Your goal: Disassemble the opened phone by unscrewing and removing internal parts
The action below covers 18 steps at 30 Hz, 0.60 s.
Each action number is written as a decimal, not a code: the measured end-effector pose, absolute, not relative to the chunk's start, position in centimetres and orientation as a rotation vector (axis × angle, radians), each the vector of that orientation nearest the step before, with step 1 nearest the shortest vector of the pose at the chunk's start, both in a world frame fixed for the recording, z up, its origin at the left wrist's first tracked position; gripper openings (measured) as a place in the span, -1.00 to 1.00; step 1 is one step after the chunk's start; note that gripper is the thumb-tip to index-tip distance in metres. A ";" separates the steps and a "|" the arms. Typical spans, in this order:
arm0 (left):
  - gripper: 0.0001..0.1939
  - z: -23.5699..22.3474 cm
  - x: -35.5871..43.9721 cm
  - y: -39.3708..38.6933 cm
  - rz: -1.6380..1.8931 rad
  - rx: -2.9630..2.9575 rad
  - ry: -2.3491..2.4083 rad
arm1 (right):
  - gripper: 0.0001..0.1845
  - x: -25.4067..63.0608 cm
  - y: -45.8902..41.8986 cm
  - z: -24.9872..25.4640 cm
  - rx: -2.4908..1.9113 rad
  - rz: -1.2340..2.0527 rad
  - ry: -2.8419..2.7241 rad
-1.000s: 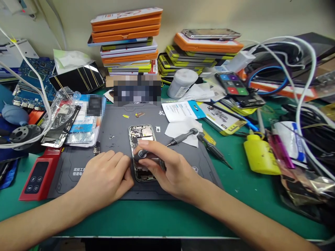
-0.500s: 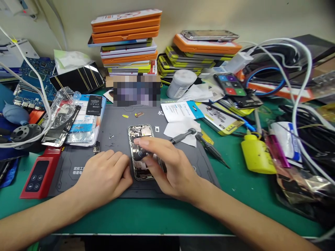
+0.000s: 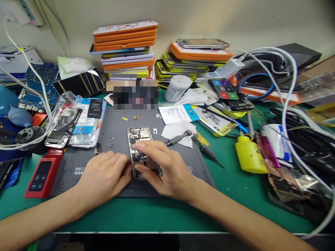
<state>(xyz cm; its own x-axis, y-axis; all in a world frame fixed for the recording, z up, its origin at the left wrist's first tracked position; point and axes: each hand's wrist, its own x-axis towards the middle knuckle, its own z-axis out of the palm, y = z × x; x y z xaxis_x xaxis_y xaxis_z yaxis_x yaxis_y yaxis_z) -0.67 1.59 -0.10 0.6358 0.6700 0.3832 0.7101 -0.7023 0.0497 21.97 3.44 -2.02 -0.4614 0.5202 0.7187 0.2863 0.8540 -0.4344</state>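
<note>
With my right hand [image 3: 170, 169] I hold a driver [image 3: 140, 156] over the opened phone [image 3: 144, 133] on the mat [image 3: 115, 122], my left hand [image 3: 104, 174] curled beside it, whether gripping anything I cannot tell.

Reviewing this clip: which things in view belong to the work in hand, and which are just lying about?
Likely part of the work:
opened phone, beside the left hand
dark tool, at the right hand
grey mat, under the phone

Apparently just lying about:
yellow bottle
white tub
blue bulb
orange boxes, stacked behind
</note>
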 end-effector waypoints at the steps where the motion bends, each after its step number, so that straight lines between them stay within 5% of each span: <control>1: -0.70 -0.1 -0.7 1.6 -0.577 -2.749 -1.162 | -0.19 22.0 3.4 -2.1 -0.584 0.322 -2.081; 18: -0.75 -0.1 -0.8 1.6 -0.582 -2.761 -1.164 | -0.18 22.0 3.4 -2.2 -0.592 0.294 -2.111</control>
